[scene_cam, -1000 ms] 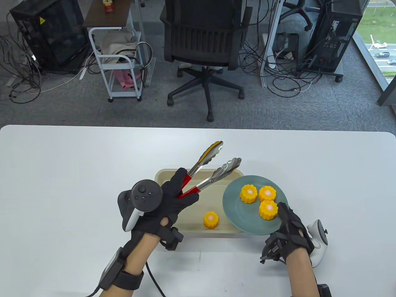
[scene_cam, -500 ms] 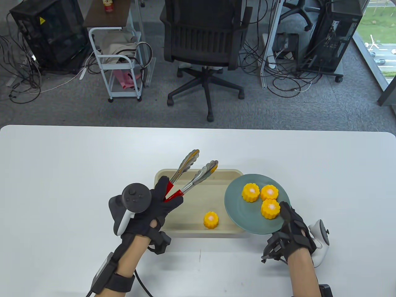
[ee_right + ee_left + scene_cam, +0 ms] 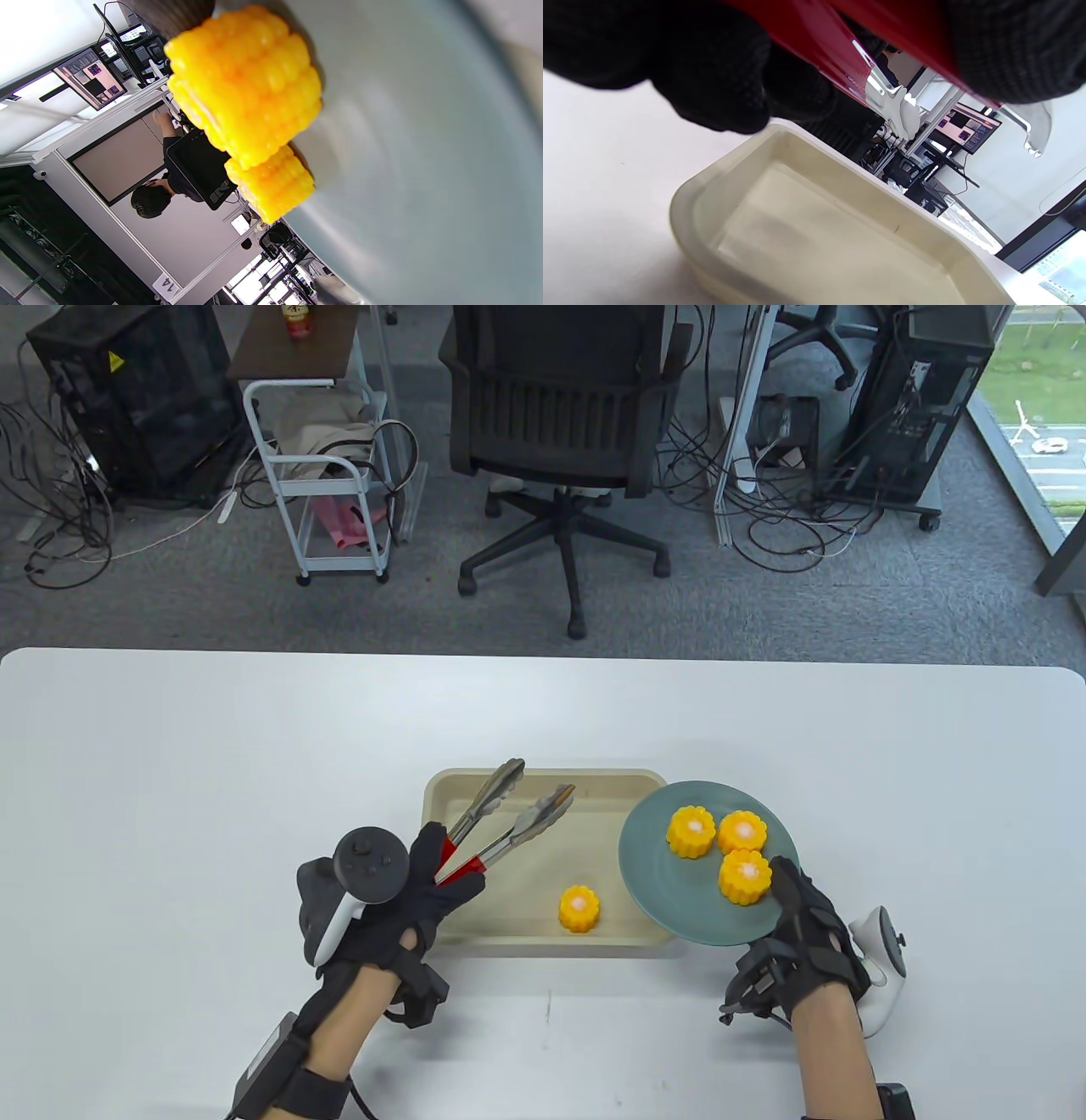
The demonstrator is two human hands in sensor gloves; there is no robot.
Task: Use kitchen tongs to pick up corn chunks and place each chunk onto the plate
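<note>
Our left hand [image 3: 399, 899] grips the tongs [image 3: 501, 823], tips apart over the tray [image 3: 441, 797]; one corn chunk [image 3: 579, 909] sits there. Right hand [image 3: 802, 929] pinches the plate [image 3: 670, 891] carrying three chunks [image 3: 721, 848].

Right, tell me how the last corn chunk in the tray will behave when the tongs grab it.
The corn chunk stands on its flat end, so it probably won't roll. Its ribbed sides should give the open tongs some bite. It looks glossy, so it may slip if squeezed off-centre.
</note>
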